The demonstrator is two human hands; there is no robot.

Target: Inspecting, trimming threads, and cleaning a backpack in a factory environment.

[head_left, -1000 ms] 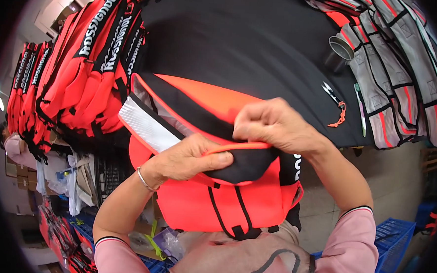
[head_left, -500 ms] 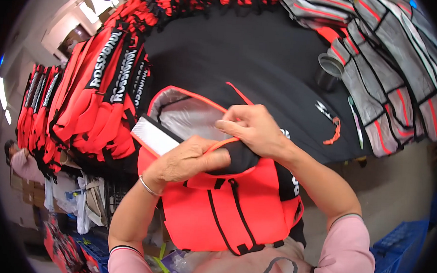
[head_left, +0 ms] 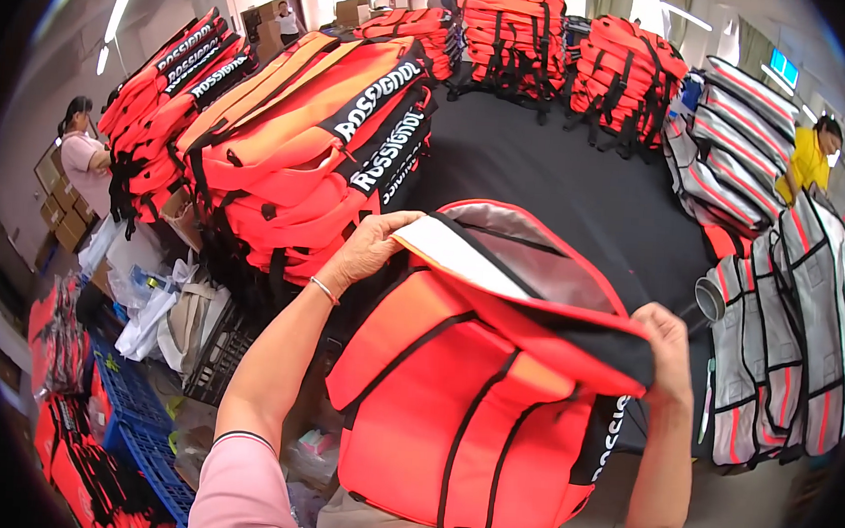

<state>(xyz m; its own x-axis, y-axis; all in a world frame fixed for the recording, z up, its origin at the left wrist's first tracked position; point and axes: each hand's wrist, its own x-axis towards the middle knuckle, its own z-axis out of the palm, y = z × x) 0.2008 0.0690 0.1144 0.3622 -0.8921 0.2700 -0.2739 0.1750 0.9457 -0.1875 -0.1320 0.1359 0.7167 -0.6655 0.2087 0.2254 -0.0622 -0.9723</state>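
Observation:
A bright red-orange backpack (head_left: 424, 408) with black trim stands upright close to my body, at the near edge of the black-covered table. Its top flap (head_left: 544, 313) is lifted and spread wide, so the silvery grey lining (head_left: 538, 246) shows along with a white panel (head_left: 456, 253) at the left corner. My left hand (head_left: 374, 247) is closed on that left corner of the flap. On the opposite side, my right hand (head_left: 665, 348) is closed round the flap's black-and-red right end; its fingertips are partly hidden behind the fabric.
Piles of red backpacks (head_left: 286, 142) rise at the left, with further stacks (head_left: 513, 39) at the back. Grey panels with red stripes (head_left: 791, 350) lie at the right, beside a grey cup (head_left: 710, 298) and a thin tool (head_left: 707, 403). Blue crates (head_left: 141, 440) stand lower left. Two people work nearby.
My hands have moved apart, left hand to the flap's left corner and right hand to its right end, pulling the flap wide. The view has tilted up, showing more of the room.

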